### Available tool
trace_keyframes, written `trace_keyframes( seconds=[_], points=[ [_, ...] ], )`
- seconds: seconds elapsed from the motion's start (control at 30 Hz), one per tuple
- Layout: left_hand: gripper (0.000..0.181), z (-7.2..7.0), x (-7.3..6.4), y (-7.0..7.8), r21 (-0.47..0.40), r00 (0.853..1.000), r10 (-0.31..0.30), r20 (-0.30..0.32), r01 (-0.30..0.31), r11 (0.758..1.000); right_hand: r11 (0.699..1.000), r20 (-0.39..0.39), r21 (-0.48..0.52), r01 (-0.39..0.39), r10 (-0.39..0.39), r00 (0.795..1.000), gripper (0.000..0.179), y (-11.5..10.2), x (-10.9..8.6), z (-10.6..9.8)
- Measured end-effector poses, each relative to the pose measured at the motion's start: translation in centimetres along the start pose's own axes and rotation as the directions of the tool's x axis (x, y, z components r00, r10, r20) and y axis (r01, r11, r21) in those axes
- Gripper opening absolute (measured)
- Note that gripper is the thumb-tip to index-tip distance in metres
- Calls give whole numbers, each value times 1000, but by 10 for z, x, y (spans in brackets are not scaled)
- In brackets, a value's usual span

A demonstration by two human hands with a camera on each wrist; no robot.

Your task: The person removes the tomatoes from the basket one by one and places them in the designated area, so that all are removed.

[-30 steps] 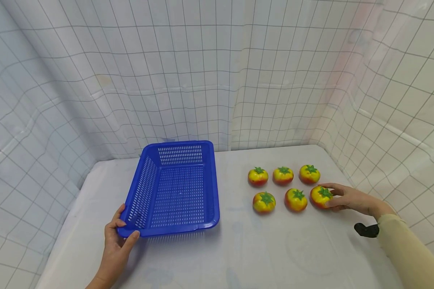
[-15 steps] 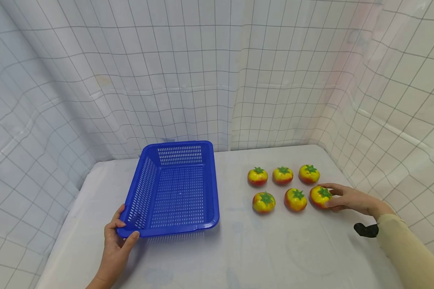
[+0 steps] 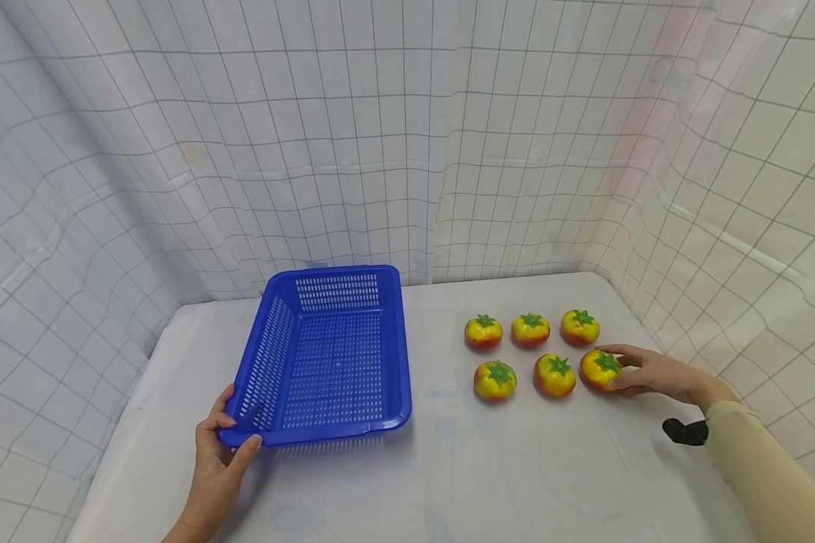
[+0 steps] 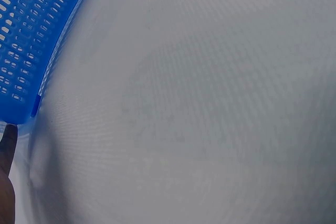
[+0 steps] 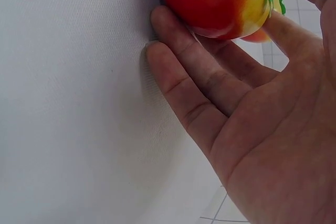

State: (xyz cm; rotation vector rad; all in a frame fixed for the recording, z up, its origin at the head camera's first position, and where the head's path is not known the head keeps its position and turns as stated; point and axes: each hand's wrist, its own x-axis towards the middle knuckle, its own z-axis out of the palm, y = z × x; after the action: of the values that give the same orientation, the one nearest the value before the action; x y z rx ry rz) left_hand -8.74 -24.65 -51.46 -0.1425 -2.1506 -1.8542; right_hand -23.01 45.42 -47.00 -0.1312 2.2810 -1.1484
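Note:
My left hand (image 3: 213, 464) grips the near left corner of a blue plastic basket (image 3: 312, 435), thumb over the rim and fingers along its side. In the left wrist view only a perforated side of the basket (image 4: 37, 30) and a fingertip at its corner appear. On the right, my right hand (image 3: 662, 377) holds a yellow-and-red tomato (image 3: 594, 368) with a green leafy top, the nearest right one of two rows. The right wrist view shows this tomato (image 5: 210, 3) between thumb and fingers, low at the white surface, with the lower fingers stretched beneath it.
Several similar tomatoes stand beside it, among them a front middle tomato (image 3: 554, 377) and a back right tomato (image 3: 579, 329). The white table (image 3: 448, 483) is enclosed by grid-patterned curtains (image 3: 380, 151) at the back and sides. A black strap end (image 3: 684, 432) hangs by the right sleeve.

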Motion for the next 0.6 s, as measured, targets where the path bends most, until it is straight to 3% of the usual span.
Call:
trace_keyframes(
  seconds=[0.6],
  points=[
    [39, 1, 0, 2, -28, 1000, -5, 2, 5, 1000, 999, 14, 24, 24, -24, 1000, 78, 0, -2, -1]
  ],
)
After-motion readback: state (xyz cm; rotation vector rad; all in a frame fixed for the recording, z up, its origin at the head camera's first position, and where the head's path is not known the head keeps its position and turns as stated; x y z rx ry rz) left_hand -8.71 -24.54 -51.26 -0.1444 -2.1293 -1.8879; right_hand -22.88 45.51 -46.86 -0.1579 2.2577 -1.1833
